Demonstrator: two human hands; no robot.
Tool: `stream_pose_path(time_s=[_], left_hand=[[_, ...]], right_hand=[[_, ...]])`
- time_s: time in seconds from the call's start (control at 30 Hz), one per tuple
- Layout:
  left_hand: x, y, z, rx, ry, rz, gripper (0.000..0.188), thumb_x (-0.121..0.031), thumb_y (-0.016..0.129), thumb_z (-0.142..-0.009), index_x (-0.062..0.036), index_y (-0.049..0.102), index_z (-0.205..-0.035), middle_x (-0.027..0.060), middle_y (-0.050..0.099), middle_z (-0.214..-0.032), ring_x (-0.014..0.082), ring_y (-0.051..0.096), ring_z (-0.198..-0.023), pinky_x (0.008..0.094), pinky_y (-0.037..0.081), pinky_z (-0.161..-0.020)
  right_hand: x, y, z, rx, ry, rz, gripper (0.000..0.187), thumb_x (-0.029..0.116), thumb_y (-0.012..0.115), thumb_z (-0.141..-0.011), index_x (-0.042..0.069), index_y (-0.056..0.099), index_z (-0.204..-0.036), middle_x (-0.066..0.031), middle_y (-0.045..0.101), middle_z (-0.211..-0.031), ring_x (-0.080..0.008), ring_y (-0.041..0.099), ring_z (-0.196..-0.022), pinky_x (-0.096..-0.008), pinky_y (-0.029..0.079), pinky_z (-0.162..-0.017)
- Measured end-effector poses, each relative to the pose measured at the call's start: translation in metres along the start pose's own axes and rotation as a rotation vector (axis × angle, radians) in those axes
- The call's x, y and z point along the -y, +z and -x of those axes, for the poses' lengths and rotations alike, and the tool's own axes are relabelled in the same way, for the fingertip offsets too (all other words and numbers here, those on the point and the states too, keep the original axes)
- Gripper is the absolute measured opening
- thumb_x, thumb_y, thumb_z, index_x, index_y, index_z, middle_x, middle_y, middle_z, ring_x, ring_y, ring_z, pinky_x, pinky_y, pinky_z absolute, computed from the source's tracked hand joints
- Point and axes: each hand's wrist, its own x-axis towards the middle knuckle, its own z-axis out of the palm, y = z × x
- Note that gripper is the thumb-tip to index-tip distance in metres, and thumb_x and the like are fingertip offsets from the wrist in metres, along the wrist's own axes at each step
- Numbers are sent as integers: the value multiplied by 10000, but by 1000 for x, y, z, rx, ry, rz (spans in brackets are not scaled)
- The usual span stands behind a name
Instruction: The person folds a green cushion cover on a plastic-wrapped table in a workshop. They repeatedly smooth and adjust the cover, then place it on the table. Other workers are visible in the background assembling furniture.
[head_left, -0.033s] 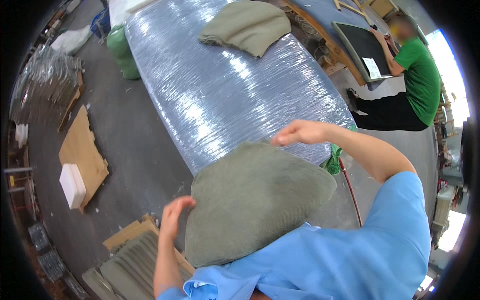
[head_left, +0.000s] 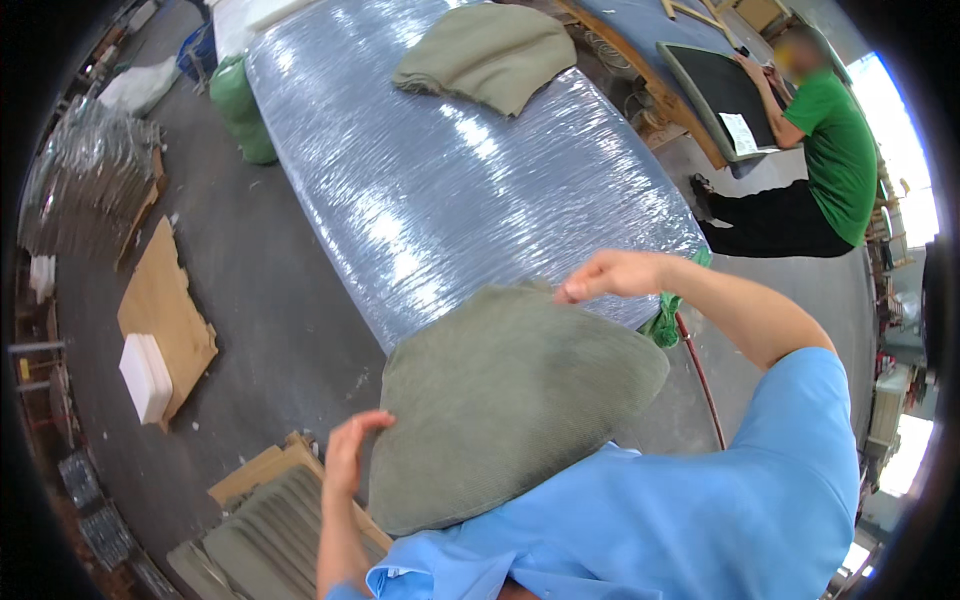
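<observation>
A plump grey-green fabric cushion [head_left: 510, 410] rests against my blue shirt, its far part over the near end of the plastic-wrapped table [head_left: 480, 210]. At the cushion's far edge, my right hand [head_left: 615, 277] is closed, thumb and fingers together on the fabric. My left hand [head_left: 350, 447] is beside the cushion's left edge, fingers stretched toward it and the tips at the fabric. Whether those tips press on it is hard to tell. Farther up the table lies a folded grey-green fabric piece [head_left: 490, 55].
At the right, a person in a green shirt [head_left: 838, 155] handles a dark framed panel [head_left: 715, 95] at another table. A green sack [head_left: 240, 110] stands left of my table. Cardboard [head_left: 170, 300] with white blocks [head_left: 146, 378] lies on the floor; ribbed grey-green cushions [head_left: 270, 540] sit lower left.
My right hand has shifted slightly to the right and nearer along the cushion's far edge. My left hand is a little lower. The cushion stays in nearly the same place.
</observation>
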Motion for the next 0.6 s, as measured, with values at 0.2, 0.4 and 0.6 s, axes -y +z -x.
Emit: stream_pose_path(time_s=[0.2, 0.4, 0.6], left_hand=[[54, 44, 3, -331, 109, 419, 509, -378, 431, -1114, 21, 747, -1087, 168, 692, -1317, 296, 530, -1380, 469, 351, -1209], [49, 44, -27, -358, -47, 578, 536, -381, 378, -1110, 26, 727, -1119, 165, 694, -1284, 273, 579, -1293, 432, 446, -1127], [-32, 89, 54, -643, 267, 527, 651, -479, 293, -1090, 20, 710, -1122, 214, 726, -1184, 318, 646, -1176, 457, 465, -1094]], right_hand=[[-85, 41, -21, -114, 5, -455, 625, 543, 425, -1107, 30, 737, -1280, -132, 684, -1350, -254, 597, -1289, -394, 443, -1139], [-112, 55, -76, -359, -33, -832, 731, 610, 401, -1086, -30, 697, -1282, -186, 664, -1364, -303, 586, -1326, -444, 447, -1155], [-74, 83, 13, -462, -435, -1123, 857, 694, 289, -1069, -39, 714, -1202, -193, 704, -1268, -279, 665, -1180, -433, 492, -1100]])
